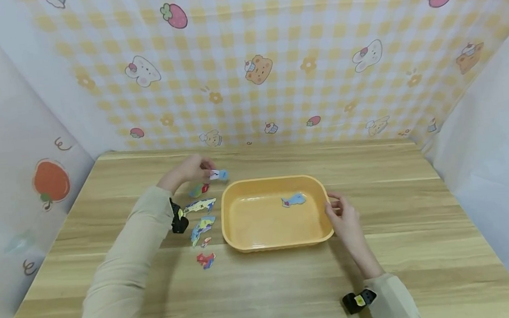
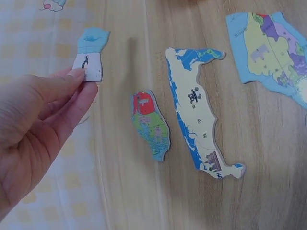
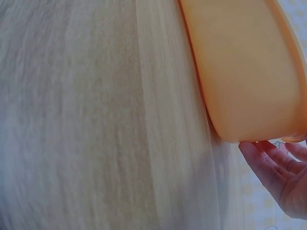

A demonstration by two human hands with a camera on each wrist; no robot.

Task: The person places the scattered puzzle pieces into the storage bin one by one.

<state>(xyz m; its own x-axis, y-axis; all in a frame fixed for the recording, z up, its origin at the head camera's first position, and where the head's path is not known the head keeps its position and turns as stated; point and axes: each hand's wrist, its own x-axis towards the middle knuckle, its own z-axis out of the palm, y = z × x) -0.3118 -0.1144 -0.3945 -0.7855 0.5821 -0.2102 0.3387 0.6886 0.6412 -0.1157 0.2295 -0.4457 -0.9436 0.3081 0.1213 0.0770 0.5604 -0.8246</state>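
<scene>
My left hand (image 1: 195, 169) pinches a small puzzle piece (image 2: 92, 52) between thumb and fingers, held above the table at the far left of the basin. That piece is light blue at one end and white with a penguin at the other. A yellow-orange plastic basin (image 1: 251, 227) stands on the table, with one blue puzzle piece (image 1: 296, 199) lying inside, toward its right. At the basin's right end my right hand (image 1: 346, 219) touches the outer wall. In the right wrist view its fingertips (image 3: 247, 146) rest against that end, loosely bent.
Several map-like puzzle pieces lie in a column left of the basin: a red-and-green one (image 2: 151, 124), a long cream one (image 2: 204, 120), a blue-yellow one (image 1: 202, 229), a tiny one (image 1: 205, 242) and a red one (image 1: 206, 260). A checked cloth (image 1: 232, 115) hangs behind.
</scene>
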